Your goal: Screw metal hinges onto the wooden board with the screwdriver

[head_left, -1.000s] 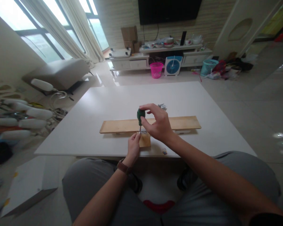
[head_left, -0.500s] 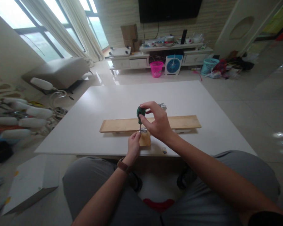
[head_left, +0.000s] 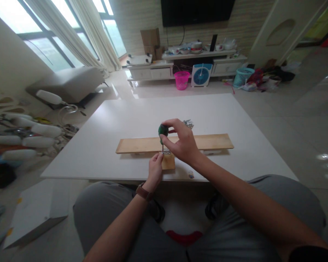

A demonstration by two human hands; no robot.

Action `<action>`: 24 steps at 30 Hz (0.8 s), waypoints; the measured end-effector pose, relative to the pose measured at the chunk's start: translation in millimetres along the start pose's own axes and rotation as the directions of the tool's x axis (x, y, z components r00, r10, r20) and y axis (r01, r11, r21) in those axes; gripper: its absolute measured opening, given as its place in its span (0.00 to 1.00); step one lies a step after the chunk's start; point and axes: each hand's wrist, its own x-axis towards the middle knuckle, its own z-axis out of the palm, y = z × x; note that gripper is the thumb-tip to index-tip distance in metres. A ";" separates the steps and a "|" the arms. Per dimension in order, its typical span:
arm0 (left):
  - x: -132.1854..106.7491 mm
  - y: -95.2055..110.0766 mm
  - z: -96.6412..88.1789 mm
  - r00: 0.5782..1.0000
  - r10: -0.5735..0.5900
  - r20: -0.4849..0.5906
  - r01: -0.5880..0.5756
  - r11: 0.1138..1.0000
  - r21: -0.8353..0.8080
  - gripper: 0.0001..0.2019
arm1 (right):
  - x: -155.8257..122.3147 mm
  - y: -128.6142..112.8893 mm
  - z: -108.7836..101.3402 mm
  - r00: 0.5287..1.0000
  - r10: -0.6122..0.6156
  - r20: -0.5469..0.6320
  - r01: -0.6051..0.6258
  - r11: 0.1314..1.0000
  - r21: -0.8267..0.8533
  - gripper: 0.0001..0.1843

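Barely anything shifted in that last second: your right hand (head_left: 183,145) rolled a touch around the handle, and the screwdriver (head_left: 163,131) stayed upright on the same spot. Your left hand (head_left: 155,168) held its place too.

Your right hand gripped the screwdriver from the right side, fingers curled close about its green handle, index finger arched over the top. Its shaft ran straight down to the hinge (head_left: 166,151), which sat where the plank (head_left: 136,145) met the block (head_left: 170,162).

Your left hand came up from below, with the watch (head_left: 143,191) on its wrist. Its fingers were drawn narrow at the foot of the shaft, touching the block's left edge. Whether they pinched anything there, you couldn't tell; it was too small to see.

That plank lay flat across the table (head_left: 120,116), running left to right, well in from the far edge. Close to you, the block butted against its near side, just short of the table's front edge. Behind your right hand, just beyond the plank, a little heap of screws (head_left: 188,123) lay on the tabletop. Your knees sat below the table's edge.
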 end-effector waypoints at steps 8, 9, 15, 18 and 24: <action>-1.5 3.7 1.6 1.000 0.012 -0.017 -0.012 1.000 0.005 0.18 | 0.2 0.9 -0.2 0.999 -0.030 -0.024 0.030 0.999 -0.010 0.16; -1.5 3.2 1.6 1.000 0.008 -0.019 -0.008 1.000 -0.001 0.18 | 0.2 1.0 0.1 0.999 -0.030 -0.024 0.029 1.000 -0.011 0.17; 0.1 -0.2 0.5 1.000 0.009 -0.007 -0.009 1.000 -0.009 0.18 | 1.2 1.5 -0.3 1.000 0.003 -0.010 -0.004 1.000 -0.014 0.12; 0.9 -0.9 -0.3 1.000 0.009 -0.004 -0.009 1.000 -0.007 0.18 | 0.4 1.3 -0.4 1.000 0.001 -0.012 -0.001 1.000 -0.010 0.12; -0.7 2.4 1.3 1.000 -0.005 -0.014 0.005 1.000 -0.003 0.18 | -0.8 1.9 0.9 0.999 -0.038 -0.019 0.037 0.999 -0.025 0.19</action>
